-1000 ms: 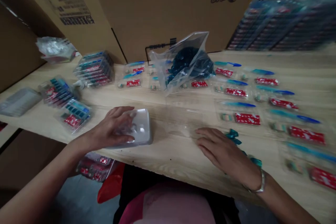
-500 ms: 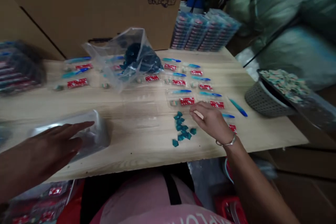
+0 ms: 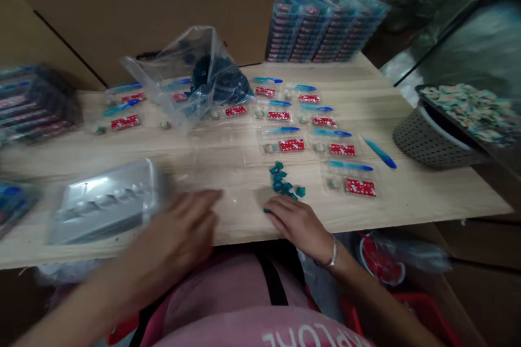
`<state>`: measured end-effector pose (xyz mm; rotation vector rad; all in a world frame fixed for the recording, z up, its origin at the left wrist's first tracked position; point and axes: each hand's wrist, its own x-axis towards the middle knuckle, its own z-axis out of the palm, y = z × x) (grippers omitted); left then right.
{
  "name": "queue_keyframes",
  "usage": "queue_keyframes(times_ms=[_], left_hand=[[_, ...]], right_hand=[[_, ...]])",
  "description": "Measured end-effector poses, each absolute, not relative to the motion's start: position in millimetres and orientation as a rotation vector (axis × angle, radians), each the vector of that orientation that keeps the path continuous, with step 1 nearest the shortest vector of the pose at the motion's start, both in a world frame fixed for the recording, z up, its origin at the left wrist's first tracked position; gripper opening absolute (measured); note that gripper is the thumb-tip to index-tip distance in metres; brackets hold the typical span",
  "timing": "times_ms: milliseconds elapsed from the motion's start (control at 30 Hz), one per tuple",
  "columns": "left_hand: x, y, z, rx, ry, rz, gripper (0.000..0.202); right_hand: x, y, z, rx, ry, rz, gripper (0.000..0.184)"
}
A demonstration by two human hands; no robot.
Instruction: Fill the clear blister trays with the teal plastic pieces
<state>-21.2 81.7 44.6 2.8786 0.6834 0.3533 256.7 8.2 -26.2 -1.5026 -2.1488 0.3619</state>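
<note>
My right hand (image 3: pixel 299 222) rests at the table's near edge, fingers bent down onto a small teal piece, just below a little heap of teal pieces (image 3: pixel 285 181). My left hand (image 3: pixel 179 238) is blurred by motion and hovers over the near edge, right of a stack of clear plastic trays (image 3: pixel 108 200). Its fingers look stretched out with nothing in them. Filled blister packs (image 3: pixel 350 181) with blue pens and red cards lie in rows beyond my right hand.
A clear bag of dark teal parts (image 3: pixel 211 84) stands mid-table before a big cardboard box (image 3: pixel 142 5). Stacked finished packs (image 3: pixel 325 24) sit at the back right, more at the far left (image 3: pixel 35 103). A grey basket (image 3: pixel 435 138) of small pieces stands off the right edge.
My right hand has drawn back from the packs to the near edge under the teal heap. My left hand has left the tray stack and swung right toward the middle.
</note>
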Motion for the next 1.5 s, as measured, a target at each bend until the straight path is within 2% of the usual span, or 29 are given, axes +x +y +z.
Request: queue_keyframes(times_ms=[133, 200, 300, 400, 533, 700, 767, 833, 967, 1100, 1233, 1333, 1500], left_hand=[[41, 73, -9, 2.979, 0.424, 0.172, 0.014], [41, 73, -19, 2.879, 0.467, 0.270, 0.012], [21, 75, -21, 2.752, 0.696, 0.449, 0.021], [5, 77, -26, 2.709, 0.869, 0.423, 0.023], [0, 78, -41, 2.689, 0.807, 0.351, 0.015], [1, 80, -43, 2.661, 0.760, 0.410, 0.009], [-1, 79, -42, 2.663, 0.747, 0.429, 0.007], [-2, 77, -42, 2.661, 0.732, 0.438, 0.006], [3, 70, -41, 2.671, 0.688, 0.436, 0.013], [16, 69, -36, 2.724, 0.665, 0.481, 0.023], [19, 70, -34, 2.666, 0.765, 0.452, 0.032], [16, 69, -36, 2.593, 0.837, 0.453, 0.035], [13, 67, -41, 2.557, 0.836, 0.462, 0.035]], right_hand=[[265, 6, -27, -1.527, -1.648, 0.659, 0.010], [269, 2, -26, -1.491, -1.502, 0.796, 0.011], [267, 0, -24, -1.397, -1.548, 0.874, 0.011], [260, 12, -23, -1.320, -1.844, 0.728, 0.015], [245, 40, -26, -1.308, -2.244, 0.422, 0.018], [232, 51, -30, -1.278, -2.475, 0.325, 0.015], [237, 44, -30, -1.285, -2.431, 0.324, 0.011], [253, 32, -28, -1.326, -2.257, 0.320, 0.015], [306, 11, -29, -1.618, -1.921, 0.267, 0.017], [334, 4, -29, -1.717, -1.860, 0.398, 0.011], [299, 7, -24, -1.584, -1.625, 0.604, 0.008], [252, 16, -24, -1.339, -1.734, 0.745, 0.012], [217, 28, -40, -1.230, -2.125, 0.518, 0.007]])
